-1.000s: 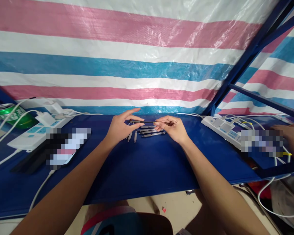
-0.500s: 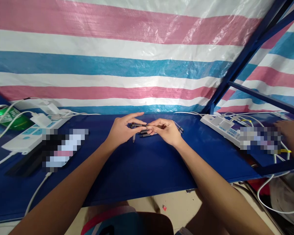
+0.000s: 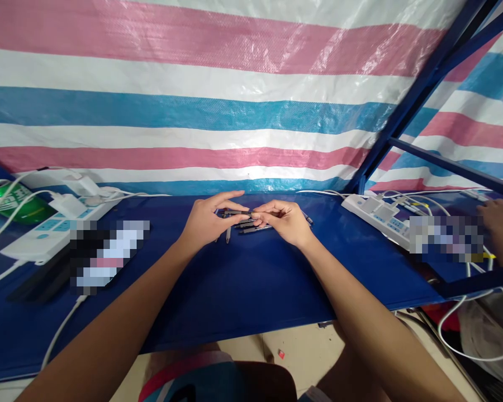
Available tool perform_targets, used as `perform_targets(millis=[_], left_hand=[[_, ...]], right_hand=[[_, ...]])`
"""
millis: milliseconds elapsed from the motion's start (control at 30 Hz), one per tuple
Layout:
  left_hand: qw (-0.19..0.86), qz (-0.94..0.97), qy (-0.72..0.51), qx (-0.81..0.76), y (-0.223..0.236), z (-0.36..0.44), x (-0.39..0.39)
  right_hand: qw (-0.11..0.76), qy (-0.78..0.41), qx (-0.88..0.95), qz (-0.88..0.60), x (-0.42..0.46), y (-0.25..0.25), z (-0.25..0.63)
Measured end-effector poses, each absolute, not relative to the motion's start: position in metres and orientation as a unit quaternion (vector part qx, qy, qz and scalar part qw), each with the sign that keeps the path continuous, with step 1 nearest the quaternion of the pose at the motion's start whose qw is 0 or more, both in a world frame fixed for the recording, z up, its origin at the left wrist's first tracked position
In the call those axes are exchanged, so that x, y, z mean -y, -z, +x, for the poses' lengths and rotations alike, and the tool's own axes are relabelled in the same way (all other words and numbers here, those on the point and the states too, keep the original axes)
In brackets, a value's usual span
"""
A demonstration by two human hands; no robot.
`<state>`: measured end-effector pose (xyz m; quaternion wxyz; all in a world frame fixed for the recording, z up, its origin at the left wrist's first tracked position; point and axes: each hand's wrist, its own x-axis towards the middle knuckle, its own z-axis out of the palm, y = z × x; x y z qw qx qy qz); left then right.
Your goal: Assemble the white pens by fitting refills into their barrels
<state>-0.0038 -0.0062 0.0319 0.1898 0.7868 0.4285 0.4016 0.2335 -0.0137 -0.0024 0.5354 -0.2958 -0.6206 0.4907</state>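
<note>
You steady what looks like one pen (image 3: 237,212) between your left hand (image 3: 202,222) and right hand (image 3: 288,224), fingers narrow, near the worktop's (image 3: 251,285) far edge; moving it calls for alignment.

Bare hands (image 3: 285,223) and forearms (image 3: 343,287) go with a teal, red-banded garment (image 3: 218,377), perhaps shorts, marked in black

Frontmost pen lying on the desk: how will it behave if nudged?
The pen will probably roll: slim, round-looking barrel on a smooth-looking blue desk. Likely light, given how thin it is. Should move as one stiff piece; its visible length looks straight.
</note>
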Motion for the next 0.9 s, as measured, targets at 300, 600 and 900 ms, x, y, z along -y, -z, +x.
perform_targets(millis=[300, 600, 900], left_hand=[[0.195, 0.788, -0.392, -0.432, -0.030, -0.003, 0.005], [0.189, 0.783, -0.416, -0.422, -0.030, -0.008, 0.000], [0.217, 0.790, -0.384, -0.425, -0.025, -0.001, 0.005]], right_hand=[[0.524, -0.504, 0.620, -0.295, 0.012, 0.005, 0.232], [0.529, -0.504, 0.607, -0.313, 0.006, 0.004, 0.242], [0.511, -0.498, 0.634, -0.299, 0.011, 0.009, 0.231]])
